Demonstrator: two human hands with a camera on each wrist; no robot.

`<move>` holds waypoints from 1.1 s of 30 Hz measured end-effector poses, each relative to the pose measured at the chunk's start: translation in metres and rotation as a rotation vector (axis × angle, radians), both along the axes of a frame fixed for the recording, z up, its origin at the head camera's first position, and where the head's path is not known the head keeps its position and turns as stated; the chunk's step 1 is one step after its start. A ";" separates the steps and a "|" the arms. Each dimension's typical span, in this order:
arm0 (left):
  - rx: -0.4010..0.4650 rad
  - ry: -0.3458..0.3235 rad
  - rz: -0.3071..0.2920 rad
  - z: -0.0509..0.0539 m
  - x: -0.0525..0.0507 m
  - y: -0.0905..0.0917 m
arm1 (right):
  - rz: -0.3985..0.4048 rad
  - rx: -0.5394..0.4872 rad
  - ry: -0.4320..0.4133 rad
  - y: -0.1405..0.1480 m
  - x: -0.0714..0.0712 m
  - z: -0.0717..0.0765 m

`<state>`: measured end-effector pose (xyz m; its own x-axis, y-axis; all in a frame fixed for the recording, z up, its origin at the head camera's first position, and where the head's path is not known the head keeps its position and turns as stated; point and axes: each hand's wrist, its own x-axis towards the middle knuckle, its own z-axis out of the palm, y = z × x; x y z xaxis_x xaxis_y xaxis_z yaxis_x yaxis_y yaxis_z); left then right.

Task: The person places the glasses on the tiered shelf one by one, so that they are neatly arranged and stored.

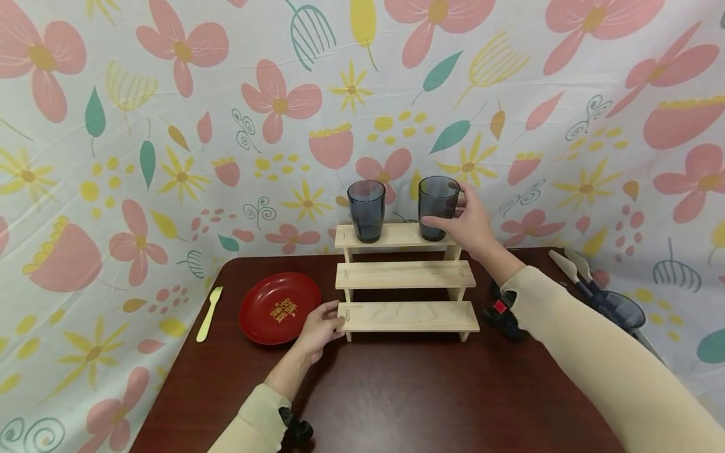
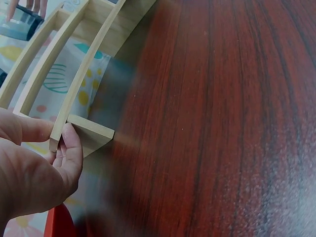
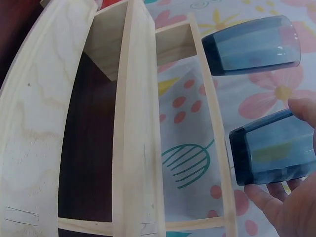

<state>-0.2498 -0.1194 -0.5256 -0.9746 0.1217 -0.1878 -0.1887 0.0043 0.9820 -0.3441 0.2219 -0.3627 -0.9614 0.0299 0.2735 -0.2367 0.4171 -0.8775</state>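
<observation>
A three-tier wooden rack (image 1: 405,274) stands on the dark table, its steps rising toward the back. My right hand (image 1: 472,223) holds a blue-grey glass (image 1: 435,204) upright at the right end of the top tier, thumb on one side and fingers on the other. Whether its base fully touches the board is hard to tell. A second, matching glass (image 3: 256,45) stands at the left end of that tier, apart from the first. At the rack's lowest tier, my left hand (image 2: 39,163) pinches the left end of the board between thumb and fingers.
Left of the rack lie a red plate (image 1: 280,308) with gold lettering and a pale yellow fork (image 1: 209,313). Beyond my right forearm are white-ended utensils (image 1: 571,264) and another dark glass (image 1: 623,309). A floral cloth (image 1: 187,157) hangs behind the table.
</observation>
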 end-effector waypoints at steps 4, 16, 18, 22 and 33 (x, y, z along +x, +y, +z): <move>-0.002 0.000 -0.006 0.000 0.000 0.000 | -0.013 -0.004 -0.007 -0.002 -0.003 -0.002; -0.010 0.006 -0.006 0.000 0.000 -0.001 | 0.002 -0.077 -0.011 -0.004 0.004 -0.001; -0.008 0.008 -0.006 -0.001 0.000 -0.001 | -0.004 -0.095 -0.013 -0.005 0.009 0.000; -0.007 0.009 -0.005 -0.002 0.000 0.000 | -0.018 -0.119 -0.002 -0.005 0.019 0.002; 0.000 0.010 0.001 0.000 0.001 0.001 | 0.028 -0.124 0.031 0.014 0.058 0.006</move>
